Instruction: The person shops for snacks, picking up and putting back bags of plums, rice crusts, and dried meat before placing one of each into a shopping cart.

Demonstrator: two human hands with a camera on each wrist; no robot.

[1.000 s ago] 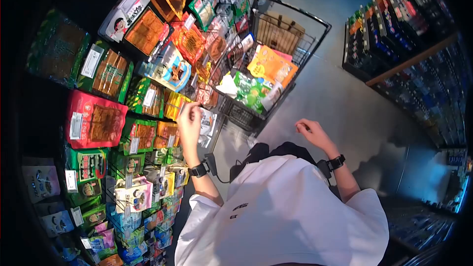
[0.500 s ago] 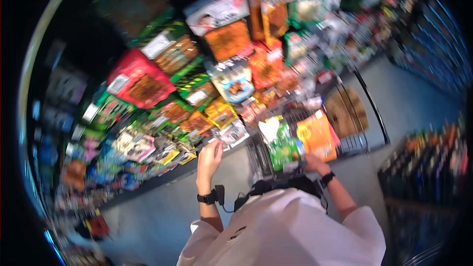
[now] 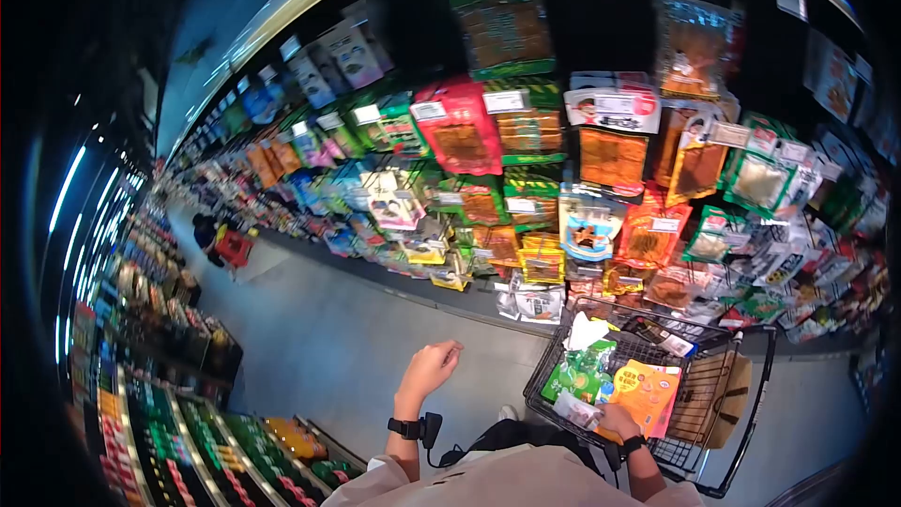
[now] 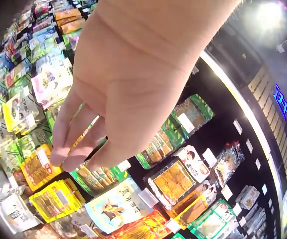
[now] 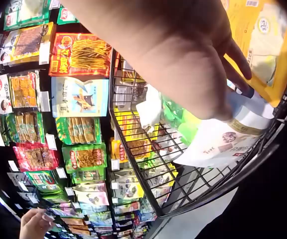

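Observation:
My right hand is down in the black wire shopping cart. It grips a white printed pouch near its upper edge, the thumb lying over the pouch's face. An orange pouch is right beside that hand, and a green bag lies on the other side with a white crumpled piece above it. My left hand hangs in the air over the floor, fingers loosely bent and nothing in them. In the left wrist view its fingers overlap the hanging snack packs.
A long shelf of hanging snack packs with price tags runs behind the cart. A brown box or bag is at the cart's far end. Bottles stand on shelves at lower left. Farther down the aisle is a person with something red.
The view has swung left toward the shelf and aisle. My right hand has gone from beside my body into the cart, onto the white pouch. My left hand stays raised.

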